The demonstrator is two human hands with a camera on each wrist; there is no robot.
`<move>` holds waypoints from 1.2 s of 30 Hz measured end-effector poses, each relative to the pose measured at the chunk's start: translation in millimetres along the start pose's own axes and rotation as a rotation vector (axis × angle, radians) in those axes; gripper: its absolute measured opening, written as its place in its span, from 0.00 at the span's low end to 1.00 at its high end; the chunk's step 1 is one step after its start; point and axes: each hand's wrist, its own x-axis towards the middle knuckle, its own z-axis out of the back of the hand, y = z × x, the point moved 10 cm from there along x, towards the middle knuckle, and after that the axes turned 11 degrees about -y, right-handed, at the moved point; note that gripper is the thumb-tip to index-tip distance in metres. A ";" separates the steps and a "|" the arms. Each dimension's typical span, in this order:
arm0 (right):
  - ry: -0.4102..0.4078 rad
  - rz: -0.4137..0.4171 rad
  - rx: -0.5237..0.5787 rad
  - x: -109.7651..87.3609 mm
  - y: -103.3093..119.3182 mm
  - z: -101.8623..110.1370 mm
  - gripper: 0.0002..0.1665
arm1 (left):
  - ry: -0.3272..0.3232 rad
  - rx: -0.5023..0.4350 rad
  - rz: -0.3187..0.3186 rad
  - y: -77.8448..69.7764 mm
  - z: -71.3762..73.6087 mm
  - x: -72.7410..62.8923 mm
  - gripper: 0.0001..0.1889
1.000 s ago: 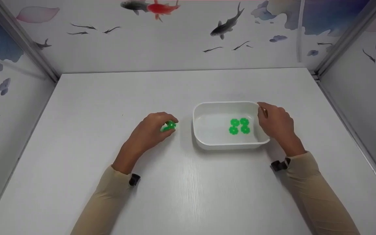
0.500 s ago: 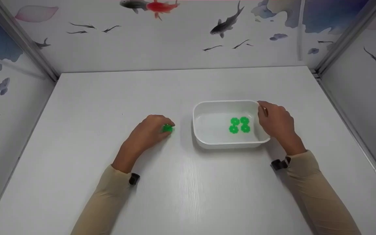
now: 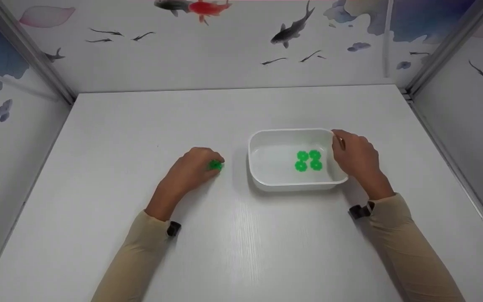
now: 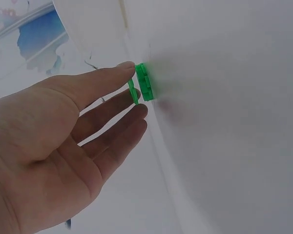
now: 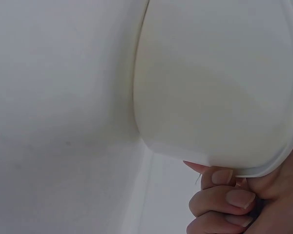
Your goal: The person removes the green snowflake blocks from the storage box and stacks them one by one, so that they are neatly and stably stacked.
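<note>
My left hand (image 3: 190, 168) is low over the white table, left of the tub. Its thumb and fingertips pinch a thin green flower-shaped piece (image 4: 133, 91). Right beside that piece, a thicker green flower-shaped piece (image 4: 144, 82) lies against the table surface. From the head view the two overlap as one green patch, partly covered by the fingers. My right hand (image 3: 355, 156) grips the right end of a white rectangular tub (image 3: 266, 167) at its rim, fingers curled beneath the edge in the right wrist view. Several green flower-shaped pieces (image 3: 308, 160) lie close together inside the tub.
The white table (image 3: 208, 251) is enclosed by a back wall (image 3: 224, 58) and side walls printed with fish and petals. Black wrist straps (image 3: 173, 229) show at both sleeve cuffs.
My left hand has shifted slightly left and down with the green pieces, from a more spread pinch to a closer one, then stayed put. The right hand and the tub hold their place.
</note>
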 end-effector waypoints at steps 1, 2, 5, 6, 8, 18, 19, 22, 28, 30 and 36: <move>0.001 0.000 0.000 0.2 0.0 -0.2 0.28 | 0.004 0.000 0.007 0.7 -0.6 0.0 0.15; 0.002 -0.001 0.000 0.2 0.0 -0.2 0.28 | 0.009 -0.001 0.015 1.5 -1.3 0.0 0.15; 0.004 -0.006 -0.008 0.6 -1.5 -1.0 0.29 | 0.019 0.000 0.028 2.7 -3.0 0.3 0.15; 0.003 -0.007 -0.011 0.8 -1.8 -1.1 0.29 | 0.022 0.000 0.031 2.7 -3.4 0.4 0.15; 0.001 -0.006 -0.014 1.0 -2.2 -0.6 0.29 | 0.025 -0.001 0.033 1.7 -3.4 0.9 0.15; 0.006 -0.014 -0.017 0.7 -3.5 -0.9 0.29 | 0.018 0.014 0.037 2.6 -4.7 2.6 0.14; 0.006 -0.012 -0.017 0.4 -2.9 -0.6 0.29 | 0.017 0.015 0.038 2.7 -4.6 2.5 0.14; 0.009 -0.011 -0.015 0.6 -2.1 -0.8 0.29 | 0.019 0.015 0.043 3.2 -4.1 2.2 0.14; 0.014 -0.013 -0.008 0.8 -2.1 -0.7 0.29 | 0.037 0.013 0.055 4.4 -4.8 2.0 0.16; 0.015 -0.012 -0.007 0.6 -2.1 -0.8 0.29 | 0.040 0.013 0.059 5.3 -5.4 1.9 0.16; 0.012 -0.005 -0.001 0.3 -2.1 -0.8 0.29 | 0.042 0.010 0.066 6.1 -5.7 1.7 0.16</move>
